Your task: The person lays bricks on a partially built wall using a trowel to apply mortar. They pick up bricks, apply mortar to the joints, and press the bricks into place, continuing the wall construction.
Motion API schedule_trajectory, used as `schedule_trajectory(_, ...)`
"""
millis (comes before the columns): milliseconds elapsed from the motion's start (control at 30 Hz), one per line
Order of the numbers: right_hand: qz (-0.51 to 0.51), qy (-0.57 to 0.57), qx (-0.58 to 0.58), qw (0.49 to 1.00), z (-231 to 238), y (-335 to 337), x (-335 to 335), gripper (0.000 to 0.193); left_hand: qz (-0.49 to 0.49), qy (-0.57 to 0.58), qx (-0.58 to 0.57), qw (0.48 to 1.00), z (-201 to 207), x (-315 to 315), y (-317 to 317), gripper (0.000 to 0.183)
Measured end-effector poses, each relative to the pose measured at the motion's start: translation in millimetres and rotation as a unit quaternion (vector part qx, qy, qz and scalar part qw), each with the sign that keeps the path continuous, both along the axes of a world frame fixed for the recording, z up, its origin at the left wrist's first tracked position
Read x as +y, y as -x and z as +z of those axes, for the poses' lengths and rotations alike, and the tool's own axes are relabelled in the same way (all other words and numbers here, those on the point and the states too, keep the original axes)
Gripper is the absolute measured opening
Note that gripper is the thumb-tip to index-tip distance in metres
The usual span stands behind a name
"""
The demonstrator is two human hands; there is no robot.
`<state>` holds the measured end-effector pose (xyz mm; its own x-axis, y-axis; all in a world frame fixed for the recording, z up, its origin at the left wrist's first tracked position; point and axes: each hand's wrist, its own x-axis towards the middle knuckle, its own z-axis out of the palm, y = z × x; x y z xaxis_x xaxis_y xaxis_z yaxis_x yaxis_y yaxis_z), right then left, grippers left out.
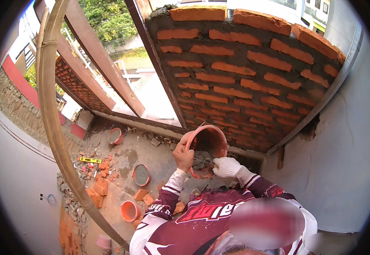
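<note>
A reddish-orange bucket (223,140) is tilted on its side in front of me, with its mouth toward me. Grey mortar (202,160) lies in clumps along its lower inside wall. My left hand (183,154), bare, is closed on the bucket's left rim. At the lower right of the mouth is my right hand (226,167), in a white knit glove. Its fingers are curled at the rim; what they grip is hidden. Just beyond the bucket rises a brick wall (236,80) with grey mortar joints and loose-edged bricks along its top.
Two buckets of grey mix (142,175) (116,136) and an orange bucket (130,211) stand on the floor at left. Bricks (101,186), rubble and a yellow spirit level (90,160) lie there too. A bamboo pole (48,93) crosses the left side; a grey wall (342,140) bounds the right.
</note>
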<state>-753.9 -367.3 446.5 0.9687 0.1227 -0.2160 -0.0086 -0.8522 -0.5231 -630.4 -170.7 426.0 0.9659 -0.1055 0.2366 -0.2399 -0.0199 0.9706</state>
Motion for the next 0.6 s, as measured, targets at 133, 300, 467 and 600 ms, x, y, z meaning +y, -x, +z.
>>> schedule_trajectory(133,-0.143,0.150,-0.116,0.971,18,-23,-9,0.023,0.014,-0.062,0.071,0.995,-4,1,-12,0.042)
schedule_trajectory(300,0.071,0.155,-0.030,0.985,15,-24,-4,0.021,-0.008,0.008,-0.024,1.000,-6,-13,-26,0.022)
schedule_trajectory(467,-0.153,0.234,-0.137,0.950,15,-32,-22,0.016,0.009,0.053,-0.035,0.998,-1,-27,-19,0.024)
schedule_trajectory(600,0.114,0.098,0.118,0.982,3,-34,-22,0.030,-0.024,-0.033,-0.041,0.998,-9,-38,-6,0.011)
